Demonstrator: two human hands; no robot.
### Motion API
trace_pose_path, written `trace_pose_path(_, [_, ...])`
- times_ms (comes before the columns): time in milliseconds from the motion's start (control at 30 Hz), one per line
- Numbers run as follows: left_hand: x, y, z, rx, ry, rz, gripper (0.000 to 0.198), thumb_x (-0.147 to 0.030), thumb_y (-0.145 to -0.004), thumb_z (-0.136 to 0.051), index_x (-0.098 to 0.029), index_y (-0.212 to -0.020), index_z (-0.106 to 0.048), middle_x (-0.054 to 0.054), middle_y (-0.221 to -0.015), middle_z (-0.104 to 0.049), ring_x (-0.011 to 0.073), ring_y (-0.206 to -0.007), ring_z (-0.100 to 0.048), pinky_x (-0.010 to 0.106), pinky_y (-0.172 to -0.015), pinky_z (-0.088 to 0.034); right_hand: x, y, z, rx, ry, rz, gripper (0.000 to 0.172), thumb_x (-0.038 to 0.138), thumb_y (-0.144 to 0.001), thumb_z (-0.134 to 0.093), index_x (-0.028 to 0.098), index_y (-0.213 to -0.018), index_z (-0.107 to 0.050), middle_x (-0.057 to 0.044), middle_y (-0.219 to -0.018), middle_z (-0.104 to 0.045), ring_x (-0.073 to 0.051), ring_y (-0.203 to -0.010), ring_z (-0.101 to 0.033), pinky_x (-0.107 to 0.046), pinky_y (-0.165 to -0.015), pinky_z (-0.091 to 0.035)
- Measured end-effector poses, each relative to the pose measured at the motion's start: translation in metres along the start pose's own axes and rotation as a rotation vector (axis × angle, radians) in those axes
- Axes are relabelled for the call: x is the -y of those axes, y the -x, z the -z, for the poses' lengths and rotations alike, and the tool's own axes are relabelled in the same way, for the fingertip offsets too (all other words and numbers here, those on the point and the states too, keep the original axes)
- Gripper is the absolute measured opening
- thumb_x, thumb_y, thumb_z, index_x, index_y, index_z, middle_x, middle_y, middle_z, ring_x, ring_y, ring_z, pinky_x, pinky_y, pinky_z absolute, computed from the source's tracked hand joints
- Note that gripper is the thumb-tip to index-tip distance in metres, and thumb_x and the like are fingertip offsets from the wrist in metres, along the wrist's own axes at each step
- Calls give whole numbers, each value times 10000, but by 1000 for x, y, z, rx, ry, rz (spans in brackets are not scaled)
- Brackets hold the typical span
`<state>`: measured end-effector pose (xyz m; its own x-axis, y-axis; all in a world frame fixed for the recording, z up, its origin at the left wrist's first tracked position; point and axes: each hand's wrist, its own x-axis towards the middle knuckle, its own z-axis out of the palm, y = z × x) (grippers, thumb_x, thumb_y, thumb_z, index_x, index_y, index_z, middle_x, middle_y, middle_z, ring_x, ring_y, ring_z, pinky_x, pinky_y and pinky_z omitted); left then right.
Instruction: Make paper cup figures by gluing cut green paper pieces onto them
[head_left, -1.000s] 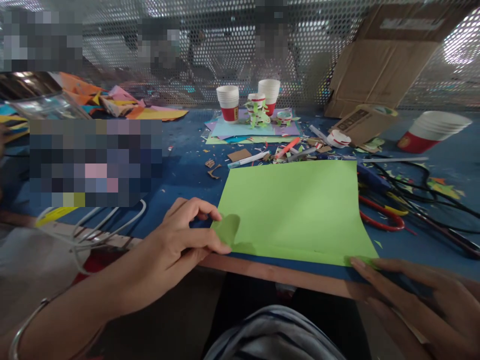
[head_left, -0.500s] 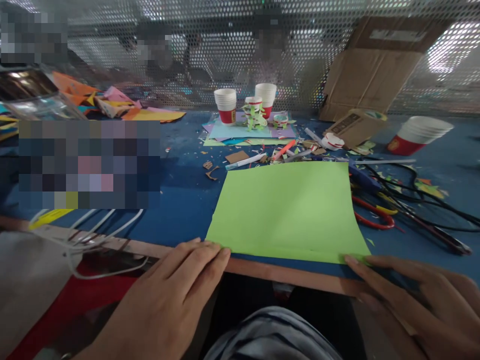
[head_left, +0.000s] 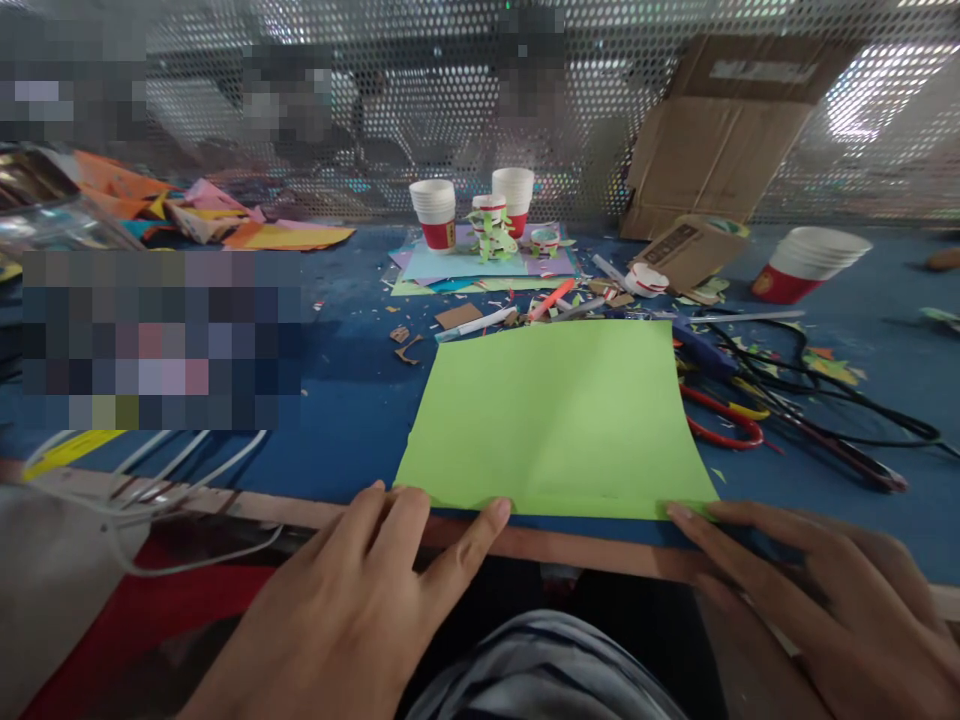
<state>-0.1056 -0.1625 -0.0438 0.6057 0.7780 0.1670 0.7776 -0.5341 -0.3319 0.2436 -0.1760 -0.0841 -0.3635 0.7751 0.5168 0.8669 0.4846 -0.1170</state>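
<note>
A sheet of light green paper (head_left: 555,420) lies on the blue table, its near edge close to the table's front edge. A narrow crease runs along that near edge. My left hand (head_left: 352,590) rests at the sheet's near left corner, fingers on the edge and the thumb stretched apart to the right along it. At the near right corner my right hand (head_left: 817,580) touches the paper with its fingertips, the fingers extended. Neither hand grips anything.
Pliers with red handles (head_left: 724,420), black cables (head_left: 862,395) and a white pen (head_left: 480,322) lie around the sheet among paper scraps. Paper cup stacks (head_left: 433,215) and a cardboard box (head_left: 712,150) stand behind. White cable (head_left: 187,480) hangs over the front edge at left.
My left thumb has spread away from the other fingers, moving right along the paper's near edge. The view has turned slightly right; the paper and right hand otherwise look the same.
</note>
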Motion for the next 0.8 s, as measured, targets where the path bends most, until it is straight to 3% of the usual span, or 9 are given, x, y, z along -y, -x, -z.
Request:
trace_pose_path(367, [1, -22, 18, 62, -70, -69, 995, -84, -722, -667, -499, -1568, -345, 23, -862, -469, 227, -727, -492, 306, -583, -414, 4, 0, 0, 26, 22, -17, 503, 245, -986, -601, 308, -1485, -589, -99, -1297, -635, -301, -1095, -603, -475, -965, -455])
trace_pose_path(500, [-1, -16, 13, 29, -103, -74, 1052, -97, -727, -664, -314, -1656, -221, 64, -944, -515, 264, -805, -522, 376, -642, -479, 5, -1, 1, 25, 42, -18, 496, 261, -986, -600, 298, -1481, -594, -99, -1309, -634, -302, -1103, -595, -476, -975, -452])
trace_pose_path(600, [-3, -12, 12, 43, -128, -71, 898, -88, -781, -610, -243, -1623, -341, 86, -951, -526, 274, -830, -529, 408, -696, -497, 5, -2, 2, 34, 48, -9, 490, 272, -993, -585, 286, -1483, -591, -105, -1294, -640, -305, -1099, -594, -477, -960, -460])
trace_pose_path(700, [-4, -14, 14, 53, -138, -69, 840, -57, -776, -595, -279, -1573, -447, 77, -909, -514, 249, -779, -518, 381, -667, -487, 5, -3, 3, 50, 60, -7, 502, 281, -993, -582, 294, -1495, -575, -105, -1280, -648, -310, -1103, -596, -484, -946, -469])
trace_pose_path(800, [-7, -19, 18, 26, -139, -69, 926, -56, -742, -607, -369, -1589, -406, 55, -844, -483, 240, -714, -498, 325, -565, -441, 5, -2, 2, 55, 85, -11, 510, 289, -993, -580, 328, -1501, -565, -99, -1274, -653, -318, -1095, -597, -496, -931, -473])
